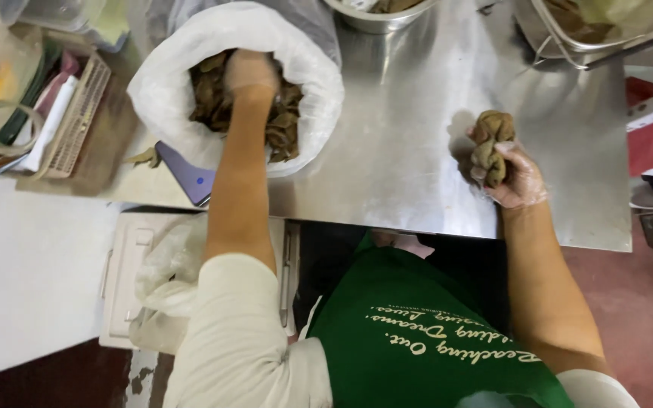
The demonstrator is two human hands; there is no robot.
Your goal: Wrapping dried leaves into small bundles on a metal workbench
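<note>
Left hand: the gloved left hand (pixel 249 74) is plunged into the white sack (pixel 162 91), fingers buried among the dried brown leaves (pixel 285 125); I cannot tell whether it grips any, since the fingertips are hidden in the pile.

Right hand: the gloved right hand (pixel 512 175) is closed around a wad of brown leaves (pixel 491 143), held upright just above the steel table (pixel 402 136), well apart from the sack, so the wad stays clear of the loose stock.

Sack: its rim is rolled down and wide, standing at the table's left part, which lets an arm reach straight in from above.

Phone: a purple phone (pixel 188 175) lies partly tucked under the sack's edge, near the table's front rim.

Basket: a beige slotted basket (pixel 77 113) with small items sits left of the sack, beside a roll of tape (pixel 1 125).

Far edge: a steel bowl (pixel 376 17) and a steel tray (pixel 598 30) sit at the back, both holding brownish material, within an arm's stretch of the wad.

Body: a green apron (pixel 425 332) presses close to the table front, between both arms.
</note>
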